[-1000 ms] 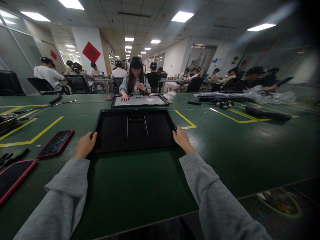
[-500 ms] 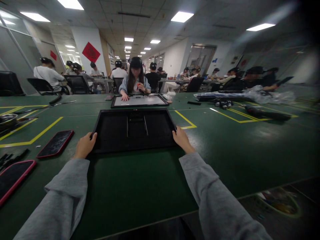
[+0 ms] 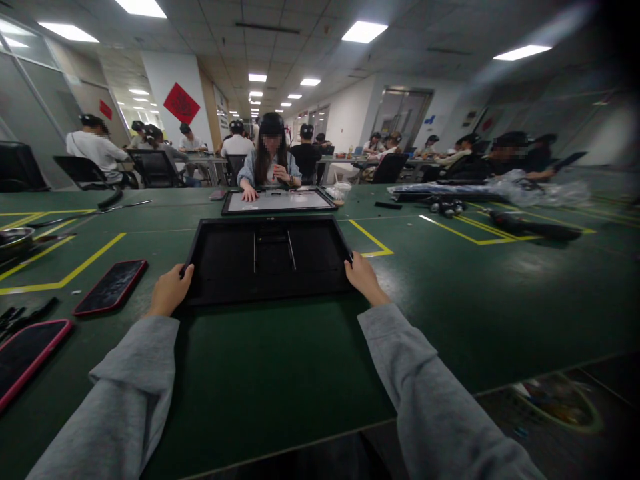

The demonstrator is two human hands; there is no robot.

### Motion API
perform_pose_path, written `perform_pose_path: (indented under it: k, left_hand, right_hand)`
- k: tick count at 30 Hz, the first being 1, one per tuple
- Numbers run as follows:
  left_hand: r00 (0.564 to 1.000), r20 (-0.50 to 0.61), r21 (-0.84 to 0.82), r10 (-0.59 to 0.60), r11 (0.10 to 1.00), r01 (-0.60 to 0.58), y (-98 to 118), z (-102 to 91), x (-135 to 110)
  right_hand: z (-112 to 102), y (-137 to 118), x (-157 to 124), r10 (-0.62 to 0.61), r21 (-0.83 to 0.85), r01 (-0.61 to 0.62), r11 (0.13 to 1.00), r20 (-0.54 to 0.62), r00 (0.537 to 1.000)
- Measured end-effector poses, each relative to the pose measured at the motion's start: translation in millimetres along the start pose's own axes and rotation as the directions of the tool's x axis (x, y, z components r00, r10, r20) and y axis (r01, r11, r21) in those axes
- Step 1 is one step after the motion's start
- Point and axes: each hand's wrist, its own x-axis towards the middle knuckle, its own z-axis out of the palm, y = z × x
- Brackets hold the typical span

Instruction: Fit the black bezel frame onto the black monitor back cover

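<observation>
A black rectangular monitor back panel lies flat on the green table in front of me. My left hand grips its near left corner, fingers curled over the edge. At the near right corner my right hand holds the edge the same way. Both arms wear grey sleeves.
Two phones in red cases lie at the left, with black tools near them. Across the table a person sits behind a light flat screen. Yellow tape lines mark the table. Dark parts and plastic wrap lie at the right.
</observation>
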Motion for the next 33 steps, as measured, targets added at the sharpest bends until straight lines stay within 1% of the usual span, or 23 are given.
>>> perform_pose_path:
  k: [8, 15, 21, 26, 30, 33]
  left_hand:
    - [1.0, 0.003, 0.008, 0.009, 1.0, -0.009, -2.9, 3.4, 3.0]
    - [1.0, -0.015, 0.009, 0.025, 1.0, -0.024, -4.6, 4.7, 3.8]
    - [0.999, -0.025, 0.022, 0.029, 0.999, -0.029, -1.6, 0.1, -0.1]
    - [0.998, -0.05, 0.067, 0.039, 0.997, -0.035, 2.5, -6.5, -5.1]
    - [0.994, -0.098, 0.096, 0.044, 0.995, -0.034, 3.1, -8.8, -7.6]
    - [0.974, -0.214, 0.079, 0.076, 0.995, -0.061, 3.6, -8.3, -9.2]
  right_hand:
    - [-0.1, -0.3, 0.2, 0.004, 0.008, -0.004, 1.0, 0.001, 1.0]
    - [0.7, 0.3, 1.1, 0.017, 0.02, -0.017, 1.0, 0.009, 1.0]
    - [0.2, 1.1, 0.9, 0.018, 0.059, -0.018, 0.998, 0.001, 1.0]
    - [-1.6, 0.5, 0.1, 0.029, 0.056, -0.03, 0.998, 0.016, 0.999]
    - [-5.5, -1.9, -1.0, 0.038, 0.056, -0.038, 0.998, 0.01, 0.999]
    - [-9.2, -4.4, -1.1, 0.057, 0.087, -0.055, 0.995, -0.017, 0.998]
